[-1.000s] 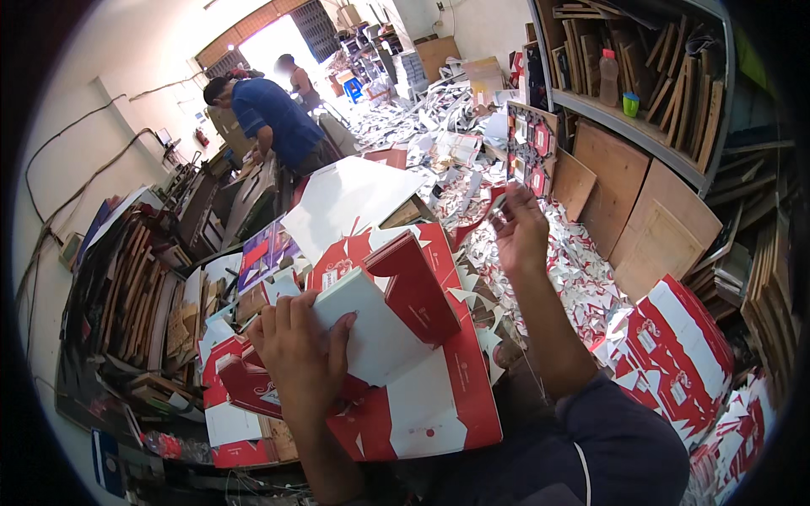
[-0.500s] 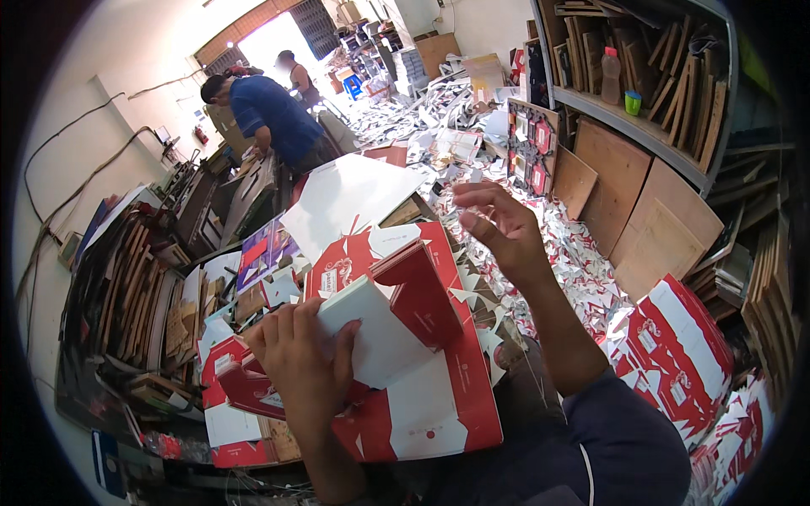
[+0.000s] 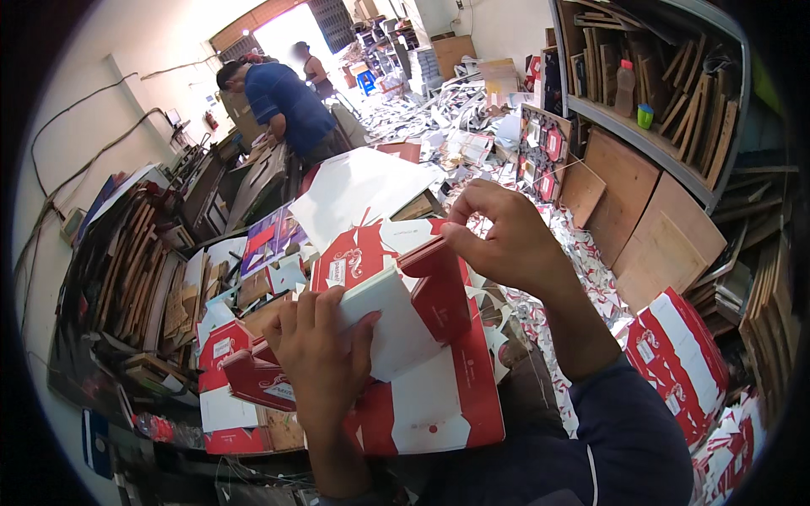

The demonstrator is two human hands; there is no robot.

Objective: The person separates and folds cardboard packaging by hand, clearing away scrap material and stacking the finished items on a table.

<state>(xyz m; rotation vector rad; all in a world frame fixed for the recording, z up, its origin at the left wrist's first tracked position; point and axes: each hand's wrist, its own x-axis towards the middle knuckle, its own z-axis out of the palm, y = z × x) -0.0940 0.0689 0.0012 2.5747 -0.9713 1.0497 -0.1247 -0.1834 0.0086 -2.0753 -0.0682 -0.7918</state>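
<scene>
A thick stack of red-and-white printed card blanks (image 3: 392, 325) stands on edge in front of me, its pale side facing me and a red section folding away at its right. My left hand (image 3: 325, 346) is wrapped round its left part, thumb on the pale face and fingers over the top edge. At the upper right corner of the red section, my right hand (image 3: 502, 232) has its thumb and forefinger pinched together against the edge. Beneath lies a pile of flat red-and-white printed sheets (image 3: 451, 422). Another red section (image 3: 257, 379) sticks out left of my left hand.
Paper offcuts (image 3: 548, 329) cover the floor to the right. A stack of printed sheets (image 3: 679, 363) leans there, near wooden boards (image 3: 620, 185) and a shelf (image 3: 650, 126). Thin boards (image 3: 131, 278) crowd the left. A person in blue (image 3: 291, 105) bends over a bench beyond the white sheet (image 3: 363, 190).
My right hand has come down and leftward to the stack's corner, and its spread fingers have closed into a pinch. My left hand keeps its hold on the stack.
</scene>
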